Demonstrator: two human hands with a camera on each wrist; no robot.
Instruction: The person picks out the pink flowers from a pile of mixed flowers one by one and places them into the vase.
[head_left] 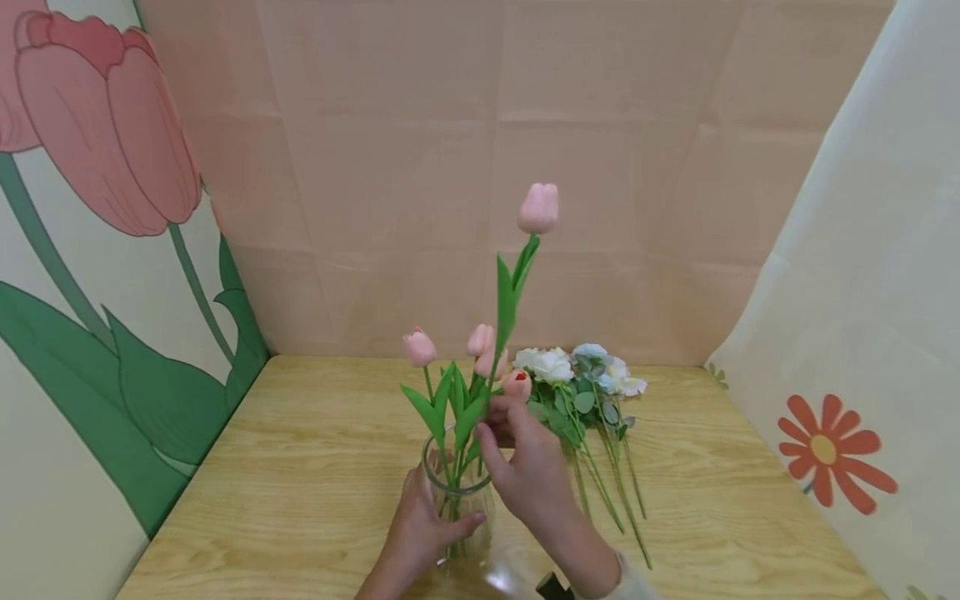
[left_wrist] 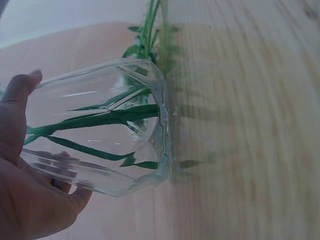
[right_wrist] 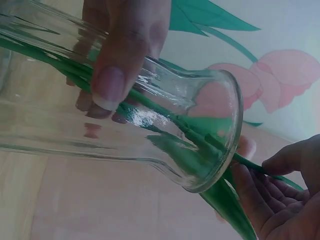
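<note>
My left hand (head_left: 422, 527) grips a clear glass vase (head_left: 480, 554), thumb across its front. In the left wrist view, the vase's base (left_wrist: 164, 125) rests on the wooden table. My right hand (head_left: 531, 471) pinches the green stem (right_wrist: 252, 166) of a pink tulip (head_left: 538, 208) just outside the rim. That tulip stands well above the others, and its stem runs into the vase mouth. Several shorter pink tulips (head_left: 419, 347) with green leaves (head_left: 429, 415) lean in the vase. Their stems (left_wrist: 107, 118) show through the glass, some reaching the bottom.
Right of the vase, white flowers (head_left: 551, 365) and pale blue flowers (head_left: 590, 352) lie in a bunch on the table (head_left: 300, 492), long stems pointing towards me. A dark object (head_left: 553, 587) shows by my right wrist. Printed cloths stand on both sides, a pinkish sheet (head_left: 390, 167) behind.
</note>
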